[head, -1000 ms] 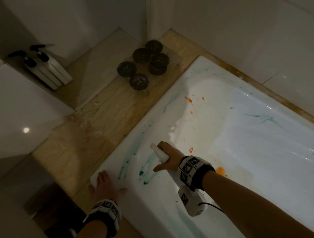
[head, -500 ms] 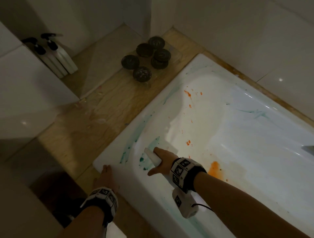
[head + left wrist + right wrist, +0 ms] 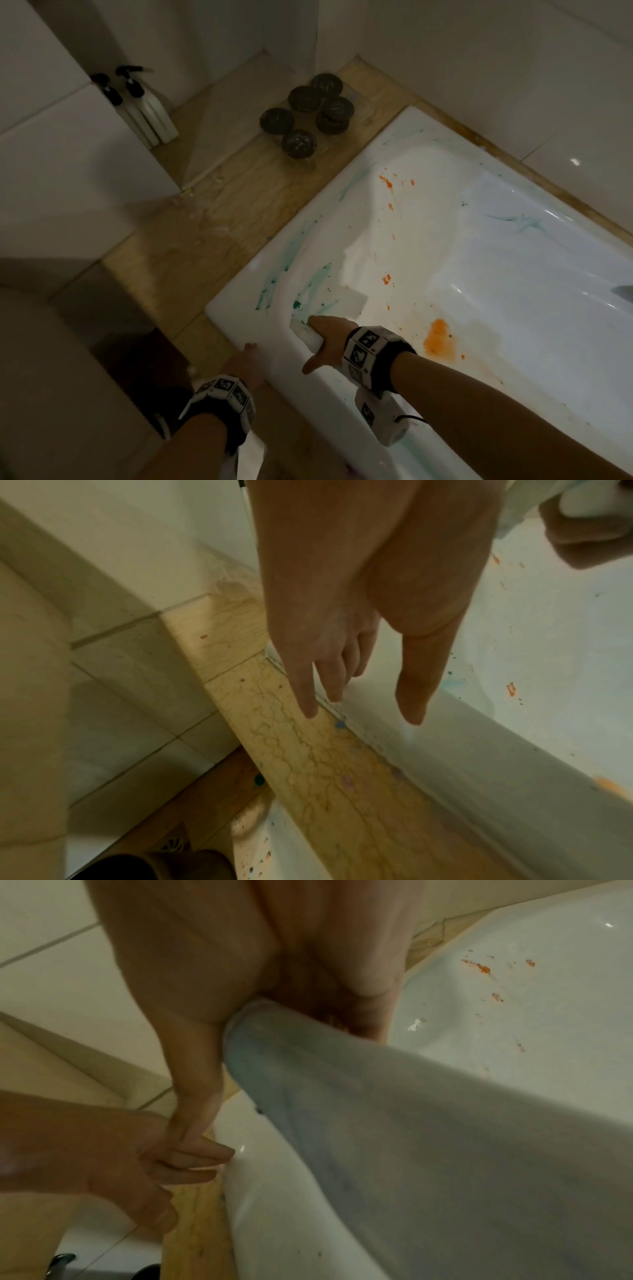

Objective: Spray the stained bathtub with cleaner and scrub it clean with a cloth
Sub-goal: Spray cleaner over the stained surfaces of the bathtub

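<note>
On the marble ledge (image 3: pixel 219 219) beyond the tub's head end, five dark round pieces (image 3: pixel 306 111) are sitting in a cluster, and two white pump bottles (image 3: pixel 144 106) are standing against the wall further left. Nothing is lying between hands and stains.

The bathtub (image 3: pixel 513 274) is showing green smears near its corner rim and orange splotches on the inner slope. The right wrist view is showing a pale translucent bottle body close up; the head view is showing only its tip.

The right hand (image 3: pixel 325 342) is curling around the spray bottle (image 3: pixel 377 1110), aiming it at the green smears. The left hand (image 3: pixel 342 615) is lying spread, fingers straight, at the seam between rim and ledge.
</note>
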A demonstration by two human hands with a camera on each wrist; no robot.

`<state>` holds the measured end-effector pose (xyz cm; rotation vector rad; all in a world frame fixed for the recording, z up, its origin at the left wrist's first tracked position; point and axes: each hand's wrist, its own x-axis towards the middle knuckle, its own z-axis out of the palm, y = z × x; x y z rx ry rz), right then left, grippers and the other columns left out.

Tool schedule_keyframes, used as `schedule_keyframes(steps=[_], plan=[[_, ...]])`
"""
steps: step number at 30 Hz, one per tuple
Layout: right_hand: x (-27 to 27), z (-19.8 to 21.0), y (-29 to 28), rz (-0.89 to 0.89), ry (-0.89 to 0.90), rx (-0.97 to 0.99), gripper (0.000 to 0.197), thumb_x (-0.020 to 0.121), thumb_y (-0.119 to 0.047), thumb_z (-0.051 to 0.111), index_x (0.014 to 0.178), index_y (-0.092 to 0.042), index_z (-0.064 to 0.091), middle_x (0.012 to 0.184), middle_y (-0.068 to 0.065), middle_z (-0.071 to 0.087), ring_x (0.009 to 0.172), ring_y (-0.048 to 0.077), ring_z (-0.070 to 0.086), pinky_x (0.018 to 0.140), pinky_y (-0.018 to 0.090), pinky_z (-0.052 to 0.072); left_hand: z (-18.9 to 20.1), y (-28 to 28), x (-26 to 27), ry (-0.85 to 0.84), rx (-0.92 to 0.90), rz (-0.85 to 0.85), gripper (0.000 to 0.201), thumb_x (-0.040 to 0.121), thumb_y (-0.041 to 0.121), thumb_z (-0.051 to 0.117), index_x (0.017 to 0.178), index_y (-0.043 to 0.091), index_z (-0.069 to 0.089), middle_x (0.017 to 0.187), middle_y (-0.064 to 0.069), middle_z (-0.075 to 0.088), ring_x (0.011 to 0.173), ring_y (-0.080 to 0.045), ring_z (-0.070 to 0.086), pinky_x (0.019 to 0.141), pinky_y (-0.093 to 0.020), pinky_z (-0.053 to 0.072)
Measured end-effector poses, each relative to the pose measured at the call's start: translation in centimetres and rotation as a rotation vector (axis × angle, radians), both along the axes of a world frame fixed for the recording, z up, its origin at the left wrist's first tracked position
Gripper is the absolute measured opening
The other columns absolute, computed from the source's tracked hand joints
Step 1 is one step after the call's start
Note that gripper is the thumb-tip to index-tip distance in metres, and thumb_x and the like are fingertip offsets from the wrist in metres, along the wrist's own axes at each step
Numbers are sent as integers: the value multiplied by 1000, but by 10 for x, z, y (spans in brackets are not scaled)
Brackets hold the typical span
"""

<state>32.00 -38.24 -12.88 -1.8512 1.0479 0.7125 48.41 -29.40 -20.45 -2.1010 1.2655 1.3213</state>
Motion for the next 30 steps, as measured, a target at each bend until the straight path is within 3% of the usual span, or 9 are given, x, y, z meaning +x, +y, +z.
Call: schedule_keyframes(steps=[4,8,12,15,20,23,26,28,30], plan=[[-9,0,11,40,-1,52,78,75,-39,75,136,-11,35,133,10,44,122,30,45,104,38,36,-2,6,2,19,29,-9,68,96,17,48,149,10,6,151,-11,28,135,-24,36,110,-28,31],[-19,1,25,21,41,46,66,77,-39,73,128,-9,44,127,10,51,119,27,48,102,36,37,2,13,-1,66,31,-34,66,96,17,49,149,11,12,152,-10,26,137,-23,33,110,-26,29],[-34,0,32,-99,34,-2,68,73,-45,74,123,-10,45,117,9,50,112,28,51,99,37,41,10,13,-10,66,-7,-116,50,98,17,44,144,9,27,147,-8,36,131,-21,41,106,-24,33],[-51,4,25,-267,-51,-18,73,73,-45,74,129,-13,38,120,9,41,108,28,47,96,38,38,25,6,-25,140,-28,-207,46,101,18,40,143,5,26,150,-6,30,137,-20,34,109,-22,25],[-76,18,2,-611,-212,-163,77,75,-54,67,135,-21,33,113,4,39,95,21,36,87,35,35,50,-6,-73,450,1,-194,99,81,33,70,151,14,2,156,-2,15,143,-20,18,114,-31,21],[-79,31,-8,-758,-300,-221,65,76,-55,66,123,-17,39,112,5,40,92,18,37,85,34,35,63,-14,-111,660,-90,-68,116,59,59,72,151,20,11,153,3,27,140,-15,26,116,-36,24],[-79,48,-17,-788,-336,-236,67,76,-56,65,121,-15,38,108,1,34,93,17,35,85,35,37,74,-23,-140,673,-218,148,96,51,64,68,131,20,38,124,4,54,119,-14,50,104,-35,41],[-84,55,-22,-765,-338,-250,71,75,-55,67,125,-14,36,110,1,34,94,16,35,85,34,38,79,-29,-152,615,-325,226,65,67,42,77,117,26,40,109,8,54,107,-11,53,93,-27,43],[-96,62,-28,-724,-319,-230,76,73,-51,71,129,-15,34,118,3,36,100,19,38,88,37,42,87,-36,-159,517,-426,147,51,74,28,75,112,28,41,101,10,54,103,-12,55,87,-24,43]])
